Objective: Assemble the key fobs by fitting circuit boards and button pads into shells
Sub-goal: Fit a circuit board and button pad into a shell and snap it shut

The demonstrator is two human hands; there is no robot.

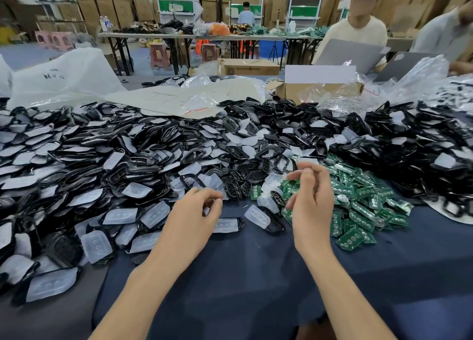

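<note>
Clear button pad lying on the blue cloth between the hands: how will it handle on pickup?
Probably floppy: the button pad looks like thin, translucent moulded rubber, so it may bend if pinched at one edge. Likely very light, being so thin. Unlikely to roll: it lies flat on the cloth, touching a black shell.

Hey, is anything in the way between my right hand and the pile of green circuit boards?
Nothing visible is. Your right hand hovers at the left edge of the circuit board pile. A translucent button pad and a black shell lie just left of it, off the path.
</note>
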